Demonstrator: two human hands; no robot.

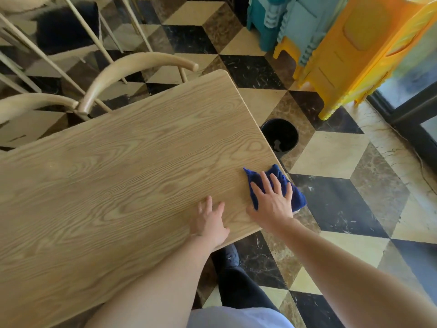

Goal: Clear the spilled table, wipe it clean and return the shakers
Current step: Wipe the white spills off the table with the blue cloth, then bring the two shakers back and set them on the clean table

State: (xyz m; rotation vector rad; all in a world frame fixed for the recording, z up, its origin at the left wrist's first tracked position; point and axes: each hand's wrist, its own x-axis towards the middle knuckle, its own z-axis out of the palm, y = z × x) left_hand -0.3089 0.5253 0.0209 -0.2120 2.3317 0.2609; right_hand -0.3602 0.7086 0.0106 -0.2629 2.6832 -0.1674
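Note:
A light wooden table (123,166) fills the left and middle of the head view. A dark blue cloth (282,176) lies at the table's near right corner, partly hanging over the edge. My right hand (272,200) presses flat on the cloth with fingers spread. My left hand (210,221) rests flat on the bare tabletop just left of it, near the front edge, fingers apart and holding nothing. No shakers are in view.
A black round bin (280,134) stands on the floor by the table's right edge. Wooden chairs (132,74) stand at the far side. Stacked yellow plastic stools (350,58) and teal plastic stools (272,17) are at the upper right. The floor is checkered marble.

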